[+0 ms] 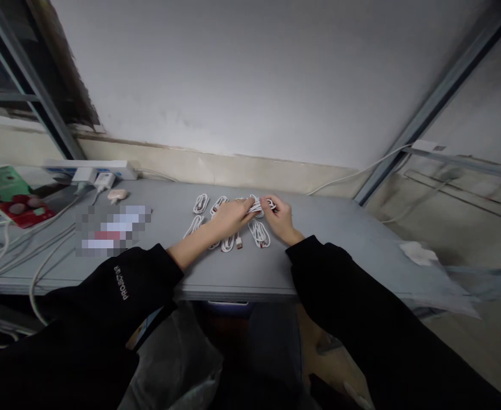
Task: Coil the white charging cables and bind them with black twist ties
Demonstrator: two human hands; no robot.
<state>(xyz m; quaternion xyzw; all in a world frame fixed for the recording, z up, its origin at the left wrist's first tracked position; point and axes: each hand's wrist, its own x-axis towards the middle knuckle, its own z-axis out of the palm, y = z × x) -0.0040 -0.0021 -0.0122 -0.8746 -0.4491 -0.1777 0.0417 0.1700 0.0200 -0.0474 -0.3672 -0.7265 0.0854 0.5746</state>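
1. Just above the middle of the frame, the left hand (233,215) and right hand (281,219) meet over a grey table (340,239). Between them they hold one coiled cable (259,206).
2. The left fingers are curled closed over the near-left side of the bundle. The right fingertips pinch its right end, almost closed. Gripping from opposite sides likely holds the loops together so they cannot spring apart.
3. The coiled cable is white, thin and wound into a small flat oval of several loops. It sits low over the tabletop; whether it touches the surface cannot be told.
4. More bundles of the same kind lie around the hands:
   - Two finished coils (200,203) sit side by side to the left.
   - Another coil (259,233) lies just below the hands.
   - One coil with a reddish plug (238,242) lies under the left wrist.
   - They lie in rough rows and mostly apart, which looks like a way to keep each wound piece separate.
5. A white power strip (92,169) lies along the wall at the upper left, with a small pinkish case (117,195) beside it. Loose white leads (3,256) trail off the table's left edge.
6. A crumpled white cloth (419,252) rests at the right of the frame, well apart from the hands.
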